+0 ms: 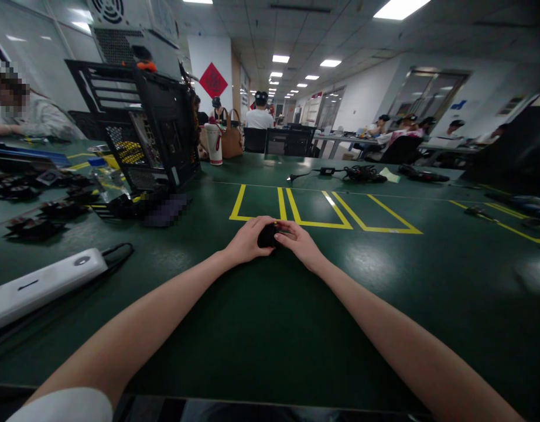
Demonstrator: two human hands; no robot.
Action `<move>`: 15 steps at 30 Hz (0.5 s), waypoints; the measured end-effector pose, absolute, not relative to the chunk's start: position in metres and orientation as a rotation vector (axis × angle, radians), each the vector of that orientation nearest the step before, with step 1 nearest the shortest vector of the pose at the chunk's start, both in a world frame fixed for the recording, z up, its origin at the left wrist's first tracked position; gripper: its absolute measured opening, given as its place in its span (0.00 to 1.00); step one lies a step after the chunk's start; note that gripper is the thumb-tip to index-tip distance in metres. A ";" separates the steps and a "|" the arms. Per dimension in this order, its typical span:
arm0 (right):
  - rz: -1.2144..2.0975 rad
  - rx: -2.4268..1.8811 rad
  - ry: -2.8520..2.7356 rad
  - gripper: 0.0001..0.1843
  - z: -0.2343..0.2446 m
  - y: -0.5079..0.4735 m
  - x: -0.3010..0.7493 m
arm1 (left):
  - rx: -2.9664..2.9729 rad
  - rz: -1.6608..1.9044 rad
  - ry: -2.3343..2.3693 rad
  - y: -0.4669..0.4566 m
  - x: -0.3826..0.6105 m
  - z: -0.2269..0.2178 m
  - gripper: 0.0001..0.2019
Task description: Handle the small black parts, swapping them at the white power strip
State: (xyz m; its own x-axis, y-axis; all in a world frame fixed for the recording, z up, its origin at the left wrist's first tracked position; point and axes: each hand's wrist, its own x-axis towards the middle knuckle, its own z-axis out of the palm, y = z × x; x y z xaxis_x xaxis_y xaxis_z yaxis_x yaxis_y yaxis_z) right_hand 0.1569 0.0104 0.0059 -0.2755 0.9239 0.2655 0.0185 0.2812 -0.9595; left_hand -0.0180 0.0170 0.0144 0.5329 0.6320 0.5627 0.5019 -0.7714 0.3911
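Observation:
Both my arms reach forward over the green table. My left hand and my right hand meet at the table's middle, fingers curled round a small black object held between them. What the object is I cannot make out. It sits just in front of yellow tape boxes marked on the table.
An open black computer case stands at the back left, with several black parts spread before it. A white power strip lies near left. Cables and an adapter lie further back. A seated person is at far left; others sit beyond.

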 end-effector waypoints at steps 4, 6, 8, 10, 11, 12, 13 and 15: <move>1.190 -0.868 -1.585 0.16 0.003 0.011 0.158 | 2.593 1.051 0.956 0.017 -0.019 0.014 0.29; 1.182 -0.841 -1.565 0.15 0.001 0.010 0.157 | 2.596 1.054 0.958 0.018 -0.019 0.014 0.29; 1.182 -0.833 -1.550 0.15 0.001 0.008 0.157 | 2.593 1.060 0.960 0.018 -0.019 0.014 0.29; 1.180 -0.840 -1.547 0.15 0.001 0.006 0.156 | 2.587 1.061 0.958 0.017 -0.018 0.015 0.30; 1.179 -0.847 -1.550 0.15 0.002 0.006 0.156 | 2.585 1.056 0.959 0.017 -0.018 0.015 0.30; 1.175 -0.855 -1.552 0.15 0.002 0.005 0.156 | 2.584 1.052 0.962 0.017 -0.018 0.015 0.30; 1.172 -0.863 -1.555 0.14 0.003 0.005 0.156 | 2.583 1.049 0.965 0.016 -0.018 0.015 0.30; 1.166 -0.870 -1.562 0.13 0.003 0.006 0.156 | 2.586 1.055 0.969 0.016 -0.018 0.015 0.30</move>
State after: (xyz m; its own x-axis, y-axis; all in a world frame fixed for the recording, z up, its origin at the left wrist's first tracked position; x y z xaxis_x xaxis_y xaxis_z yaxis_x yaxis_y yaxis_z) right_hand 0.1561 0.0057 0.0025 -0.2796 0.9192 0.2772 -0.0039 0.2877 -0.9577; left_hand -0.0184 0.0162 0.0153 0.5347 0.6342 0.5585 0.5029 -0.7699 0.3928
